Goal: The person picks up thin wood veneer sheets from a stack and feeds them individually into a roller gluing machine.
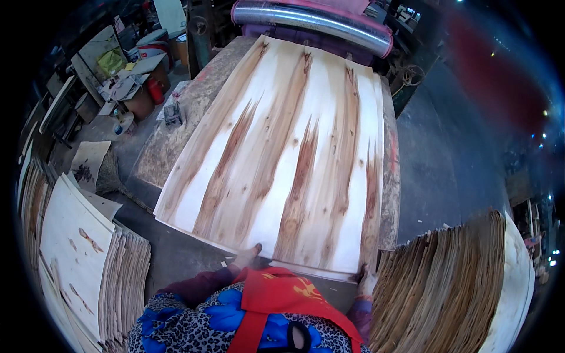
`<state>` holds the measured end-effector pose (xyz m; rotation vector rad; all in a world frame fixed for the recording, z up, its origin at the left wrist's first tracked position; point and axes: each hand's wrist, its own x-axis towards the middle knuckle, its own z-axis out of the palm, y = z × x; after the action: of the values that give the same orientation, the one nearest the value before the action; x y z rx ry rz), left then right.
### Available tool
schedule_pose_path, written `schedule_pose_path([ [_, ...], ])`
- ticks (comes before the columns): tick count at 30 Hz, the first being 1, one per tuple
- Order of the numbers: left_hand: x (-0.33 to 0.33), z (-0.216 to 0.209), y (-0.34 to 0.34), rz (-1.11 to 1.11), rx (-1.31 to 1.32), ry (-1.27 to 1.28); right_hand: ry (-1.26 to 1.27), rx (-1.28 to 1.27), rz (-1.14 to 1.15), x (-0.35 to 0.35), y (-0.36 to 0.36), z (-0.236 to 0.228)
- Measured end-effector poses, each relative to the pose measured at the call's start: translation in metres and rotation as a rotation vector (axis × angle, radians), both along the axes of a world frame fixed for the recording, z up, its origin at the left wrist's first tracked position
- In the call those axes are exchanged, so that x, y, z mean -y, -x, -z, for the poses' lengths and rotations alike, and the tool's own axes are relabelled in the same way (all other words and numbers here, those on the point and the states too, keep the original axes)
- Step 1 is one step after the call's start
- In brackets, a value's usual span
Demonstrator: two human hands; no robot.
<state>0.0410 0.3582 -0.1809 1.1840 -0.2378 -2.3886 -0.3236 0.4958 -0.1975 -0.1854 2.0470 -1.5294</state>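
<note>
At the table's [390,206] near end, the left hand [247,257] has its thumb over the sheet's [279,159] edge, fingers hidden; the right hand [367,281] meets its corner, grip unclear. The sheet lies on the table, overhanging that end: probably light, bendy, easily split, best held near both corners. Beyond the table: a roller [318,26].

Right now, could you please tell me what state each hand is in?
Left hand: thumb over the near edge of the wood sheet; fingers hidden, grip cannot be told.
Right hand: at its near right corner; open or closed, cannot be told.
</note>
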Motion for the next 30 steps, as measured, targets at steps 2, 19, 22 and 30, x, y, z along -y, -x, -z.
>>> schedule_pose_path([
  [2,-0.006,-0.015,-0.012,0.02,-0.008,-0.086,-0.023,0.031,0.007,-0.014,-0.012,0.009],
  [19,0.049,0.084,-0.159,-0.922,0.524,0.253,0.054,0.217,0.071,-0.032,-0.017,0.061],
  [22,0.05,0.072,-0.14,-0.971,0.583,0.245,0.196,0.265,0.239,-0.033,-0.005,0.069],
  [30,0.038,0.059,-0.098,-1.036,0.537,0.17,-0.106,-0.341,0.02,0.027,0.027,-0.022],
])
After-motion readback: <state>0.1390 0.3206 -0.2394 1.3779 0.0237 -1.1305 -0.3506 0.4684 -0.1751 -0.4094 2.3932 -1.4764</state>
